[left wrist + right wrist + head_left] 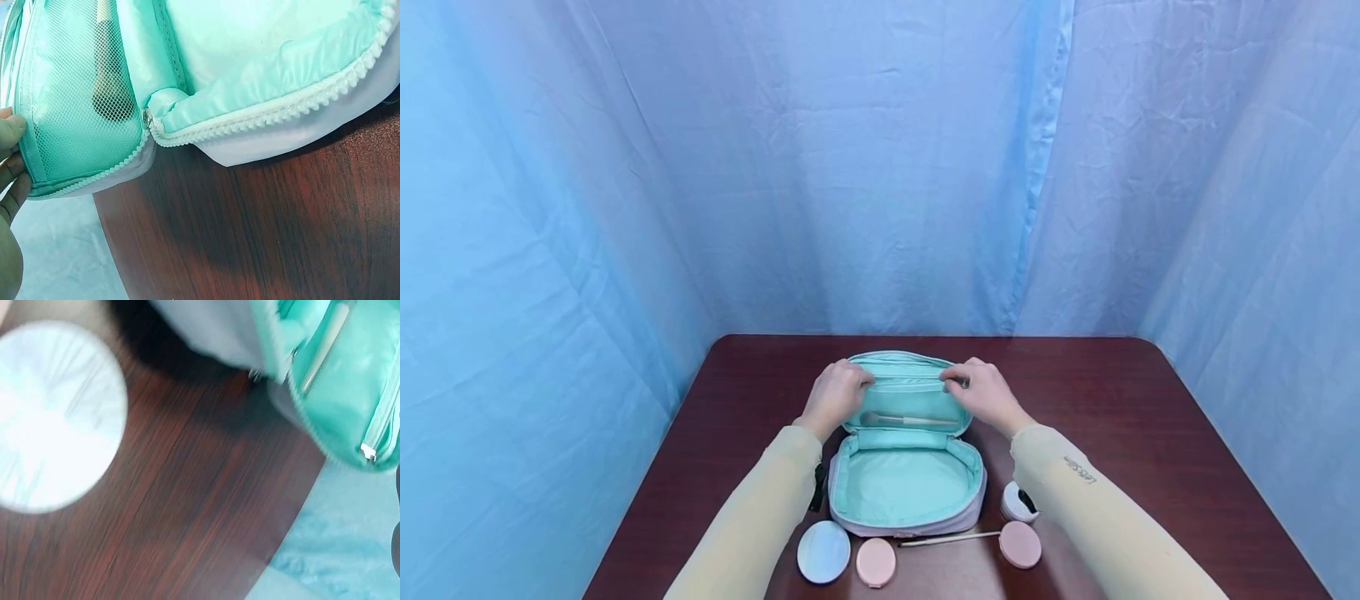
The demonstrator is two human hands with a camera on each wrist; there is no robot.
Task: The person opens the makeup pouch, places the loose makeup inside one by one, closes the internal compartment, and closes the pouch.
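A lilac cosmetic bag (910, 528) with mint-green lining lies unzipped, its lid folded back away from me. Behind the lid's mesh pocket (69, 81) is a makeup brush (910, 419), with its dark bristle head toward the left. My left hand (837, 392) pinches the left edge of the lid beside the pocket's top band. On the opposite side my right hand (985, 392) has thumb and forefinger pinched at the right end of that band. A zipper pull (369, 452) shows at this end of the pocket, while most of the right hand is out of the right wrist view.
In front of the bag are a blue round compact (823, 552), a pink one (876, 562), a thin brush (951, 540) and a mauve compact (1020, 545). A white round case (1017, 502) sits under my right forearm. Blue curtains (880, 167) surround the dark wooden table (1150, 450).
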